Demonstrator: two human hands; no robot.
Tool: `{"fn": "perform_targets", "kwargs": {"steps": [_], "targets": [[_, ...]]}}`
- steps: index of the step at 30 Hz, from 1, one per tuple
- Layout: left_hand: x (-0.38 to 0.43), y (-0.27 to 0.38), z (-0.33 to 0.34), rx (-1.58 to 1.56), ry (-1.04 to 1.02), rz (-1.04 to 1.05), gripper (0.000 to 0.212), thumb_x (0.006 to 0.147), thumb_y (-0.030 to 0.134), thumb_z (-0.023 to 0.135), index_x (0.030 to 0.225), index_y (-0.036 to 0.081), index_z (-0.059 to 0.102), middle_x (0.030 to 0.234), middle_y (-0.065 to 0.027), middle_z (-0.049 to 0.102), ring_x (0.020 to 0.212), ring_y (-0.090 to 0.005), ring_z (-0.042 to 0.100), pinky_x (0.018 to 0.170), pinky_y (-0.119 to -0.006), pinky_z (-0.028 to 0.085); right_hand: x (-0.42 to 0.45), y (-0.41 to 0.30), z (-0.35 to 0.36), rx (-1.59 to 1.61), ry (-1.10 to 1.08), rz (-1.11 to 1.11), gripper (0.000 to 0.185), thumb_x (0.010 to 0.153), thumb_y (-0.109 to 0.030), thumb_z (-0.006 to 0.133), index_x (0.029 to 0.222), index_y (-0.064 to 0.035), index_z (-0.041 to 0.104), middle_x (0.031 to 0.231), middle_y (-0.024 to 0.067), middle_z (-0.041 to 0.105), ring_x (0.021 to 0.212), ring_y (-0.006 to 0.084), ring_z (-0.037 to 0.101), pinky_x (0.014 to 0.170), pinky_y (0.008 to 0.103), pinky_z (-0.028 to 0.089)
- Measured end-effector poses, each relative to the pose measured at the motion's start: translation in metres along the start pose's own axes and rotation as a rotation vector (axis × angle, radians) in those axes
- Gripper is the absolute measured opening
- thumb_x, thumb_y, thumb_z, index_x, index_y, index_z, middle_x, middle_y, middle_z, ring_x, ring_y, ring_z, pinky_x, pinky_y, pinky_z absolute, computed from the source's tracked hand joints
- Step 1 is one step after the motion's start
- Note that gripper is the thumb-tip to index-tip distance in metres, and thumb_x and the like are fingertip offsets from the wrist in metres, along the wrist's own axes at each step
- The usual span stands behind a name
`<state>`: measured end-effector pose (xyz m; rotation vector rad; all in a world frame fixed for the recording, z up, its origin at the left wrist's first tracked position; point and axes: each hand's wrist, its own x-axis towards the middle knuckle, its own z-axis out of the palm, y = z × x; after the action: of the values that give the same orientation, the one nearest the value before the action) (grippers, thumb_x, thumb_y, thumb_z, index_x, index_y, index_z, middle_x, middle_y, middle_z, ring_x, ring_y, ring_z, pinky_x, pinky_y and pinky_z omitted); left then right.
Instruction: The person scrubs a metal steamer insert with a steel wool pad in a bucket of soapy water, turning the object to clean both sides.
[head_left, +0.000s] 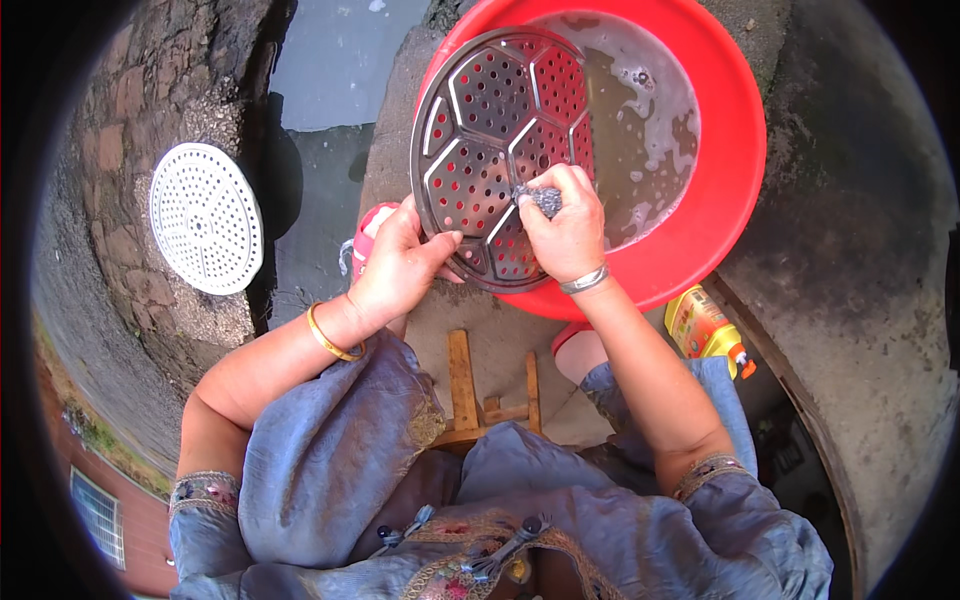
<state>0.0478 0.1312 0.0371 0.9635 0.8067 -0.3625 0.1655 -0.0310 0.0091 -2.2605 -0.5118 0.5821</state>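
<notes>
My left hand (409, 255) grips the near left rim of a round, perforated metal steamer rack (487, 105), thumb on top. The rack is tilted over the left part of a red plastic basin (739, 150). Pinched in my right hand (566, 225) is a grey steel-wool scourer (546, 199), pressed against the rack's face near its middle. Cloudy water with patches of foam (652, 120) fills the basin's bottom. Red shows through many of the rack's holes.
A white perforated steamer plate (206, 217) lies on the stone ledge at left, beside a channel of dark water (322, 195). Right of my knee stands a yellow detergent bottle (701, 326) with an orange cap. Part of a wooden stool (465, 382) shows between my legs.
</notes>
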Motion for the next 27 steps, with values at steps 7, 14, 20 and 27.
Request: {"fn": "perform_targets", "kwargs": {"steps": [7, 14, 20, 27], "targets": [[0.001, 0.001, 0.003, 0.037, -0.022, 0.010, 0.036, 0.089, -0.006, 0.050, 0.123, 0.000, 0.042, 0.098, -0.0056, 0.061, 0.078, -0.0118, 0.064, 0.056, -0.022, 0.057, 0.043, -0.012, 0.009, 0.001, -0.010, -0.140, 0.016, 0.069, -0.003, 0.064, 0.082, -0.0047, 0.054, 0.083, 0.0137, 0.053, 0.085, 0.0355, 0.054, 0.077, 0.0428, 0.044], [0.001, -0.002, -0.002, 0.018, 0.016, -0.008, 0.034, 0.087, -0.007, 0.052, 0.120, 0.000, 0.043, 0.097, -0.0067, 0.062, 0.075, -0.0125, 0.065, 0.056, -0.023, 0.057, 0.015, -0.003, 0.007, -0.026, -0.105, -0.190, 0.015, 0.068, -0.002, 0.062, 0.080, -0.0049, 0.053, 0.086, 0.0149, 0.052, 0.087, 0.0365, 0.052, 0.078, 0.0445, 0.044], [0.004, -0.001, 0.001, 0.080, -0.013, -0.010, 0.032, 0.086, -0.008, 0.051, 0.117, -0.002, 0.046, 0.100, -0.0078, 0.064, 0.079, -0.0150, 0.067, 0.060, -0.024, 0.058, 0.030, -0.001, 0.012, -0.010, 0.010, -0.246, 0.020, 0.069, 0.001, 0.063, 0.085, -0.0041, 0.053, 0.087, 0.0140, 0.051, 0.086, 0.0352, 0.052, 0.078, 0.0425, 0.044], [0.003, -0.001, 0.004, 0.049, 0.013, -0.016, 0.032, 0.085, -0.007, 0.054, 0.116, -0.002, 0.045, 0.097, -0.0079, 0.064, 0.076, -0.0145, 0.066, 0.058, -0.024, 0.058, 0.063, -0.006, 0.020, -0.052, 0.068, -0.313, 0.020, 0.069, -0.002, 0.065, 0.087, -0.0047, 0.054, 0.089, 0.0148, 0.053, 0.088, 0.0349, 0.052, 0.081, 0.0427, 0.044]]}}
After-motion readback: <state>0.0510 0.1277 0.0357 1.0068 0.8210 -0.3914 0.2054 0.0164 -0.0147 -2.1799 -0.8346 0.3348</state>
